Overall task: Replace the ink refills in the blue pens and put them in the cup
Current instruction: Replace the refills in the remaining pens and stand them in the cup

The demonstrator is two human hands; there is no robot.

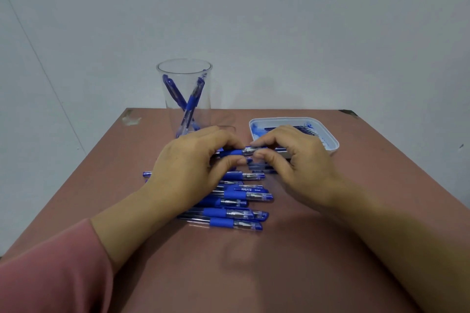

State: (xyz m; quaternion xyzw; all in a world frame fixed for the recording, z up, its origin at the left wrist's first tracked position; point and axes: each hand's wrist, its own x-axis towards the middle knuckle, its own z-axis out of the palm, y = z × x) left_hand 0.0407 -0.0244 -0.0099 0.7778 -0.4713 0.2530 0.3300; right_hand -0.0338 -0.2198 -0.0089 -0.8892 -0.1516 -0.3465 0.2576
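1. The pen being worked on [233, 152] lay level between the two hands, held just above the pile and nearer the person than the cup and the tray.
2. The left grip [185, 168] was closed round that pen's barrel, with thumb and forefinger pinching it at the blue rubber sleeve.
3. The right grip [297, 168] was also closed on the same pen. Its thumb and forefinger pinched the clear tip end, and the other fingers were curled loosely behind.
4. The fingertips of the two hands almost met at the middle of the pen.
5. Beneath the hands, a pile of blue pens [236, 211] lay side by side on the tabletop [279, 262], mostly with their tips pointing right. The left hand partly hid the pile.
6. A clear cup [184, 63] stood upright at the far edge, behind the left hand. At least two blue pens [189, 101] leaned crossed inside it.
7. A white tray [333, 145] stained with blue ink sat behind the right hand, and thin refills [302, 129] lay in it — how many could not be told.
8. A pink sleeve [50, 274] covered the left forearm, while the right forearm was bare.
9. A plain pale wall [254, 20] rose behind the tabletop.
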